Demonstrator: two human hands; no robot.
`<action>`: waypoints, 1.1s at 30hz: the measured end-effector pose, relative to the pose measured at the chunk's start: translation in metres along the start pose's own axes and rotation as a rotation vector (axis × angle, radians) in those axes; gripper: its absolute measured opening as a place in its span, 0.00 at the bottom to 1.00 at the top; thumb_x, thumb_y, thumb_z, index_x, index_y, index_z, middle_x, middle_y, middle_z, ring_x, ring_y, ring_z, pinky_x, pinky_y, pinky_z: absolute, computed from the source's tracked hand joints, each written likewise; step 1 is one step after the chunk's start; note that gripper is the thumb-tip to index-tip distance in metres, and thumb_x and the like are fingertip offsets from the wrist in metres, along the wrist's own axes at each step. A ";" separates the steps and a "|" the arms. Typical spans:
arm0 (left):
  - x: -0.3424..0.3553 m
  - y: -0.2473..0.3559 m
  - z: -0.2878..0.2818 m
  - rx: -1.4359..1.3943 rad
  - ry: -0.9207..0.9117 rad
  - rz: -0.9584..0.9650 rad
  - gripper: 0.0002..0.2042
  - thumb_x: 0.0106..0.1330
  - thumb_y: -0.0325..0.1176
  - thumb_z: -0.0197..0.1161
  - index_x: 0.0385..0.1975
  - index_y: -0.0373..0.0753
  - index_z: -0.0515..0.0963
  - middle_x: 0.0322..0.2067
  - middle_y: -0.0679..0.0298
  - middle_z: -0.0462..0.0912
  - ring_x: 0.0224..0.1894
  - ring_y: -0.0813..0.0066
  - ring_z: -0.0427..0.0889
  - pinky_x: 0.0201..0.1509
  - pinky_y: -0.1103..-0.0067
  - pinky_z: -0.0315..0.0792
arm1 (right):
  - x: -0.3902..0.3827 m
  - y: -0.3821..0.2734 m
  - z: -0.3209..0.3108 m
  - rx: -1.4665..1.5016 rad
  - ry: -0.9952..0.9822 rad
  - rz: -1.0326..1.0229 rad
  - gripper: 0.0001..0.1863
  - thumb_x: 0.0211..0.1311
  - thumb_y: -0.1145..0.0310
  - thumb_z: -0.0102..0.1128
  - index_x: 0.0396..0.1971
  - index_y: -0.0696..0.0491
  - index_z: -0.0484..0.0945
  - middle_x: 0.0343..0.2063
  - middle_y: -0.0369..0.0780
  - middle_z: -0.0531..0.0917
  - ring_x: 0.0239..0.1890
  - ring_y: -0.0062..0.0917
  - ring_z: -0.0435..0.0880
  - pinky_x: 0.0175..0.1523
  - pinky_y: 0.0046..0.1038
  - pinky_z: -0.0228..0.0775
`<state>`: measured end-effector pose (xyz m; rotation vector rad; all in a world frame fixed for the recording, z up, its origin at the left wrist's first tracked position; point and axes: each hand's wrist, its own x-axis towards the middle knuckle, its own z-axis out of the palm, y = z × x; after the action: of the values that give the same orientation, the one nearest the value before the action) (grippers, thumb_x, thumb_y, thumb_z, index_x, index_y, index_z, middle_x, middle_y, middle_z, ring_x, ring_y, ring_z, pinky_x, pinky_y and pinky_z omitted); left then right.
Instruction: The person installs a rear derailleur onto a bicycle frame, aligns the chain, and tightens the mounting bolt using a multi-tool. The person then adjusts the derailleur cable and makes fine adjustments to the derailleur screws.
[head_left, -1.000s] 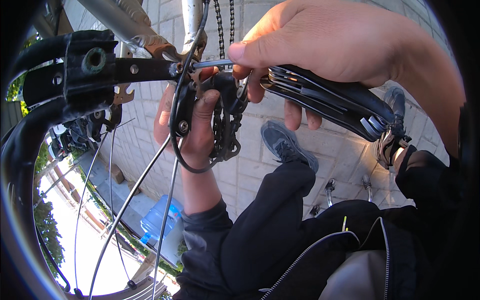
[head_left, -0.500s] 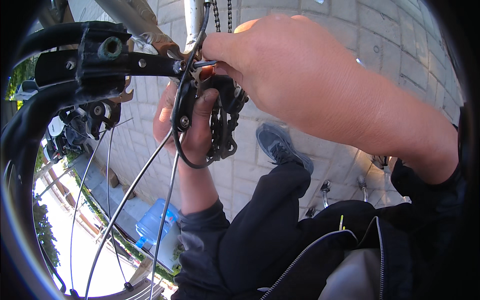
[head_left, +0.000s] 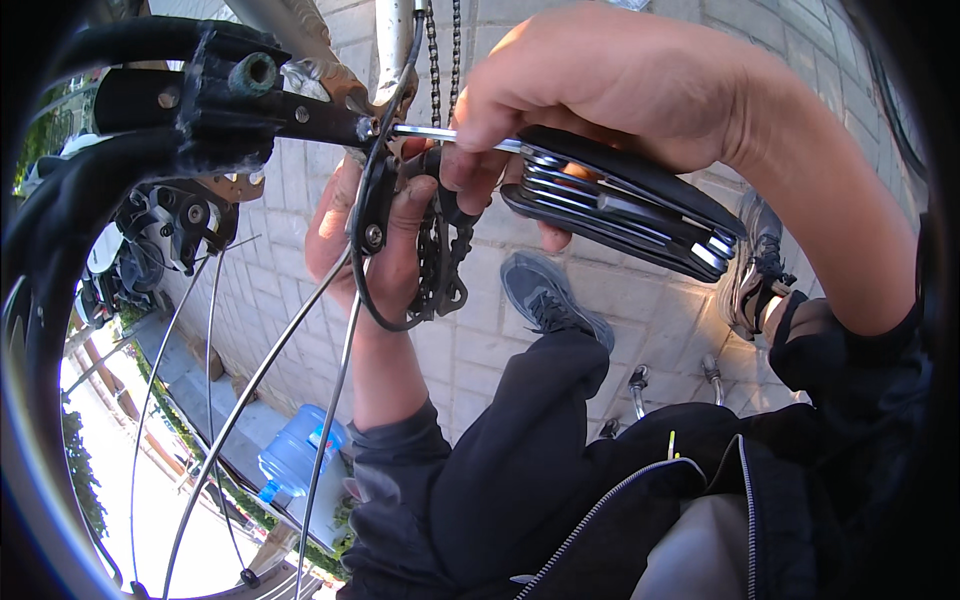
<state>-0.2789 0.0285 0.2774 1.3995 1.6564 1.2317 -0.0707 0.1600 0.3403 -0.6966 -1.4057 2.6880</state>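
Note:
A bicycle's rear derailleur [head_left: 437, 250] hangs by the frame dropout, and my left hand [head_left: 400, 250] is closed around its body, thumb pressed to the near side. My right hand [head_left: 610, 85] grips a black folding multi-tool [head_left: 640, 210] with several tools folded between its side plates. From the tool's end a silver hex key [head_left: 428, 132] reaches left to the derailleur's mounting point; whether its tip sits in the bolt is hidden. A black cable housing [head_left: 358, 215] loops in front of my left hand. The chain [head_left: 434, 70] runs up beside the frame tube.
Black rack tubes [head_left: 130, 165] and thin spokes [head_left: 240, 400] cross the left side. A blue water jug [head_left: 290, 450] stands at lower left. My shoes [head_left: 550, 295] rest on grey paving [head_left: 490, 345], near metal legs with casters [head_left: 638, 385].
My right hand has turned and lifted, bringing the multi-tool's body into view at the right. My left hand keeps its hold on the derailleur. The view has shifted slightly.

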 end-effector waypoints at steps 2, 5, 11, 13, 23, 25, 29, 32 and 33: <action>0.003 0.009 0.004 0.026 -0.039 -0.028 0.12 0.66 0.19 0.55 0.48 0.30 0.78 0.40 0.55 0.85 0.42 0.66 0.84 0.51 0.70 0.77 | -0.004 -0.002 -0.008 0.111 -0.071 0.042 0.15 0.69 0.67 0.47 0.38 0.63 0.79 0.33 0.43 0.83 0.27 0.22 0.80 0.34 0.25 0.74; 0.004 0.002 0.006 -0.080 -0.049 0.071 0.12 0.66 0.19 0.56 0.49 0.30 0.77 0.41 0.54 0.84 0.43 0.65 0.84 0.53 0.69 0.76 | 0.004 0.015 -0.008 0.063 0.053 0.009 0.15 0.67 0.67 0.51 0.40 0.66 0.77 0.34 0.45 0.82 0.28 0.24 0.81 0.31 0.26 0.79; 0.004 0.002 0.007 -0.145 0.044 0.075 0.16 0.59 0.20 0.66 0.48 0.27 0.77 0.41 0.52 0.84 0.42 0.67 0.83 0.48 0.74 0.78 | -0.009 0.050 -0.016 0.079 0.179 -0.005 0.14 0.68 0.67 0.50 0.42 0.65 0.74 0.31 0.43 0.81 0.29 0.22 0.81 0.32 0.25 0.78; 0.003 -0.002 0.001 -0.091 0.034 0.153 0.17 0.59 0.20 0.66 0.48 0.26 0.76 0.42 0.50 0.83 0.43 0.64 0.83 0.48 0.72 0.78 | -0.012 0.084 -0.029 0.144 0.269 -0.004 0.15 0.70 0.65 0.49 0.42 0.63 0.73 0.29 0.41 0.81 0.28 0.22 0.80 0.35 0.25 0.76; 0.007 -0.007 -0.001 -0.018 -0.044 0.187 0.11 0.66 0.28 0.61 0.43 0.26 0.76 0.45 0.46 0.80 0.49 0.55 0.80 0.60 0.60 0.68 | -0.044 0.305 -0.093 -0.137 1.026 0.100 0.14 0.72 0.61 0.47 0.35 0.57 0.75 0.22 0.36 0.80 0.24 0.19 0.73 0.32 0.24 0.66; 0.005 -0.006 -0.002 -0.001 -0.037 0.166 0.12 0.67 0.31 0.62 0.41 0.26 0.77 0.45 0.46 0.80 0.49 0.55 0.79 0.60 0.60 0.68 | -0.043 0.312 -0.096 -0.175 1.075 0.077 0.14 0.73 0.61 0.47 0.36 0.57 0.75 0.23 0.36 0.80 0.26 0.19 0.74 0.35 0.24 0.67; 0.006 -0.008 -0.003 0.004 -0.035 0.162 0.13 0.67 0.33 0.62 0.42 0.26 0.77 0.45 0.45 0.79 0.49 0.55 0.79 0.60 0.60 0.68 | -0.034 0.331 -0.122 -0.186 1.073 0.038 0.14 0.68 0.64 0.55 0.48 0.56 0.74 0.32 0.37 0.79 0.34 0.21 0.76 0.42 0.25 0.70; 0.005 -0.009 -0.004 0.023 -0.045 0.146 0.13 0.67 0.33 0.62 0.42 0.27 0.77 0.45 0.45 0.79 0.50 0.54 0.79 0.60 0.59 0.68 | -0.036 0.327 -0.125 -0.422 1.022 0.231 0.28 0.55 0.69 0.68 0.55 0.55 0.69 0.41 0.39 0.75 0.42 0.25 0.75 0.50 0.28 0.70; 0.005 -0.010 -0.004 0.019 -0.039 0.137 0.13 0.67 0.33 0.62 0.42 0.27 0.77 0.45 0.45 0.79 0.50 0.53 0.79 0.60 0.59 0.68 | -0.035 0.333 -0.124 -0.485 1.034 0.227 0.29 0.54 0.71 0.69 0.56 0.55 0.69 0.43 0.40 0.75 0.43 0.27 0.75 0.51 0.28 0.70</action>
<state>-0.2871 0.0323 0.2696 1.5610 1.5719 1.2582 0.0696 0.0514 0.0307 -1.9646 -1.6180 1.5171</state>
